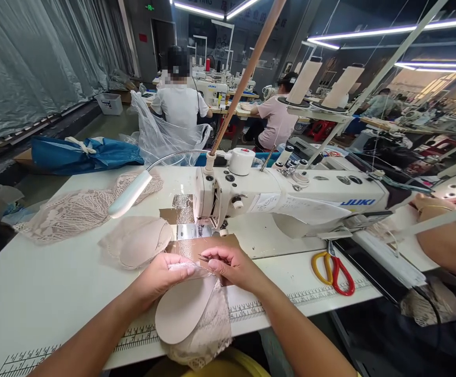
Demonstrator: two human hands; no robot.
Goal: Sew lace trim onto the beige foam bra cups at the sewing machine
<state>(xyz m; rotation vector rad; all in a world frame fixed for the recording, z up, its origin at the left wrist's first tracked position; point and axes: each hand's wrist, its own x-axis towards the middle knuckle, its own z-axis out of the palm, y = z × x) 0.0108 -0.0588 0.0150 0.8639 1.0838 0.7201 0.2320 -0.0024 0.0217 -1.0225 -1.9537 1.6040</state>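
My left hand (168,276) pinches the upper edge of a beige lace bra piece between thumb and fingers. From that edge a smooth, pale cup pad (184,311) and patterned lace (215,324) hang over the table's front edge. My right hand (230,266) is closed around a small dark pointed tool (204,257), its tip toward the left hand; most of it is hidden, so snips or tweezers I cannot tell. The right thumb sits at the same lace edge. Just beyond is the sewing machine's needle area (203,229). Another beige cup piece (139,243) lies to the left.
A white JUKI sewing machine (290,191) stands ahead, with a lamp (130,195) on a bent neck. Lace pieces (74,212) lie at the left. Red-and-yellow scissors (333,269) rest at the right. A co-worker's arm (443,235) is at the far right; others sit ahead.
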